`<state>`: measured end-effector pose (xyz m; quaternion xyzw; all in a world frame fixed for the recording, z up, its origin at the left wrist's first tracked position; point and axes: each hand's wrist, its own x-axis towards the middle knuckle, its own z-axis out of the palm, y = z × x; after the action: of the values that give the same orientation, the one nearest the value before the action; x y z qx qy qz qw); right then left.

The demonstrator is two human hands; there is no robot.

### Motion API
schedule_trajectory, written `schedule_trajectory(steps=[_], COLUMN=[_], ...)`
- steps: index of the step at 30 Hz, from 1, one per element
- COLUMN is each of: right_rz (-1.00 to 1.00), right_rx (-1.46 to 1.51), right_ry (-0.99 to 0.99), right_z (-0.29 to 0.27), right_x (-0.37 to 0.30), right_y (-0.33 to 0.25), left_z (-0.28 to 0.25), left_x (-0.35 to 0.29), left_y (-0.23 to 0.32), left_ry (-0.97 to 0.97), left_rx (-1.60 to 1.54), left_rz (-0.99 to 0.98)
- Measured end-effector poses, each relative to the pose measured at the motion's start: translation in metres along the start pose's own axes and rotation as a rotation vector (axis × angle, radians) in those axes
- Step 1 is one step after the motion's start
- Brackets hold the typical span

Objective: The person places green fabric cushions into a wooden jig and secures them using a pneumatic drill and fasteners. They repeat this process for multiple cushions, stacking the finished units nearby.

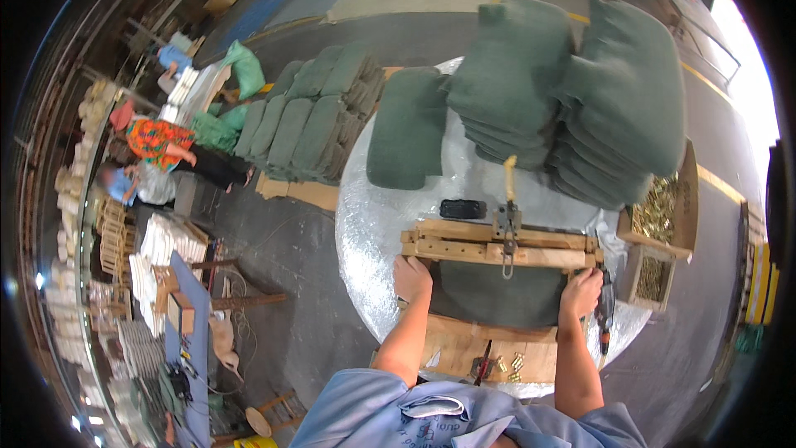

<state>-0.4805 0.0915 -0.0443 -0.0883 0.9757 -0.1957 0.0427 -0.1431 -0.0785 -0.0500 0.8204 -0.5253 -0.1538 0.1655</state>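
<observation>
A wooden clamping frame lies across the round, plastic-wrapped table before me, with a metal toggle clamp and its pale handle at the middle. Under its near bar is a dark green cloth pad. My left hand is closed at the frame's left end, its fingertips partly hidden. At the right end, my right hand is closed round the near corner, the thumb on the wood. Beside that hand lies a power drill. Closer to me, a red-handled tool and several brass fittings rest on a wooden board.
Tall stacks of green cushions stand at the table's far side, near a black case. Boxes of brass-coloured fittings sit at right. More cushions are piled on the floor at left, past which people work.
</observation>
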Motion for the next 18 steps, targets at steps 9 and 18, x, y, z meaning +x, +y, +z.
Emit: schedule_trajectory(steps=[9, 18], right_rz=[-0.172, 0.294], right_rx=[0.877, 0.949], right_ry=[-0.343, -0.316], right_z=[-0.009, -0.077], right_x=[-0.005, -0.113], right_y=[0.031, 0.245], left_z=[0.014, -0.062], left_x=[0.097, -0.137], left_y=[-0.138, -0.193], left_ry=[-0.192, -0.045], left_rx=[-0.666, -0.060], left_rz=[-0.086, 0.412])
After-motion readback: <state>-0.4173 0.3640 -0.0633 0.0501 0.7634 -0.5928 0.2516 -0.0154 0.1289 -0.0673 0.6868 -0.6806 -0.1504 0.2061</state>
